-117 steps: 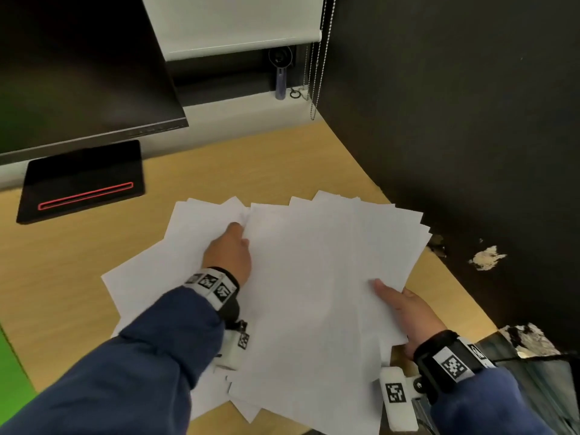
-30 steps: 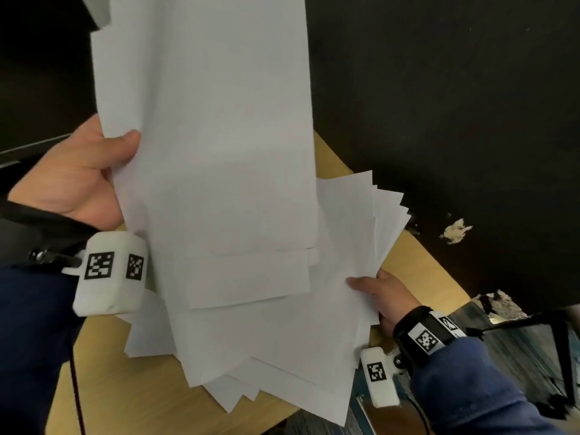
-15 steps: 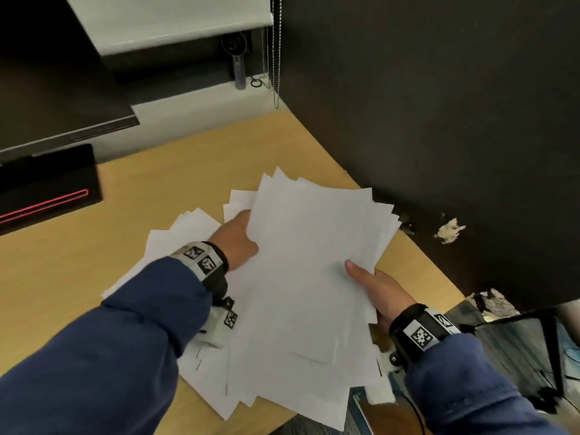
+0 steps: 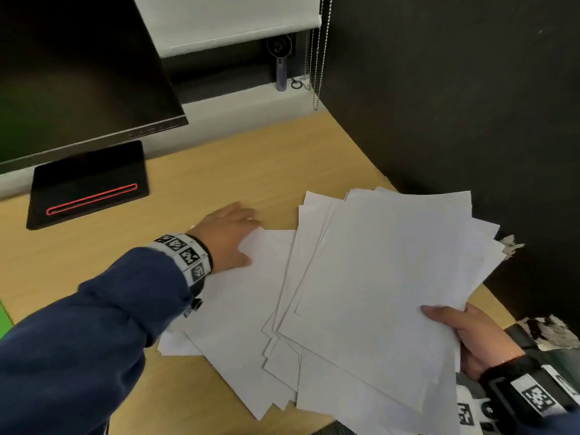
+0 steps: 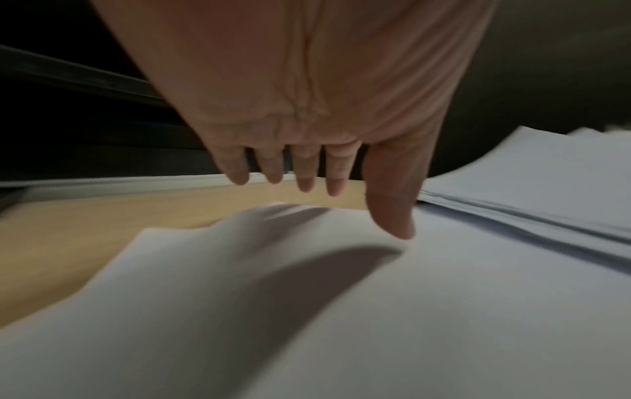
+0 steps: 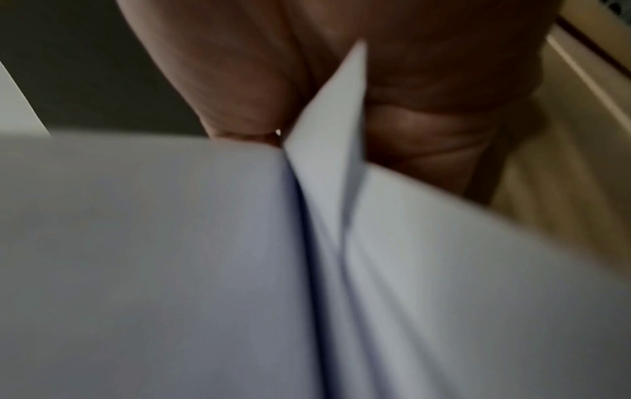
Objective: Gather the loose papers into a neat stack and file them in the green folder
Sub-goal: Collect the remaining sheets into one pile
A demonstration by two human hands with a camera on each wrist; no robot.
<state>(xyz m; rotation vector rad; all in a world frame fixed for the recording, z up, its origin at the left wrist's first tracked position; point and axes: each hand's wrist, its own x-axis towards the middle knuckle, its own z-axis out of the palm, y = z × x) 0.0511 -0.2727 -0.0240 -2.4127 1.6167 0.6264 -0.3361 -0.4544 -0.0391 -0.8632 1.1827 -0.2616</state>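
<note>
Plainly, the loose papers (image 4: 376,277) are split into two lots on the desk (image 4: 251,158): a fanned bundle toward the right edge, overlapping a few sheets (image 4: 238,315) lying flat nearer the front edge. The bundle is pinched at its near right corner by the right hand (image 4: 470,334), thumb on top and fingers beneath, apparently so that it is kept together while the rest is collected. The flat sheets are reached for by the left hand (image 4: 229,233), its fingers extended and nothing grasped, the thumb touching the top sheet. Only a green strip (image 4: 4,318), possibly the folder, is seen at the desk's left edge. A dark monitor (image 4: 78,73) and its base (image 4: 88,183) occupy the far left corner.
</note>
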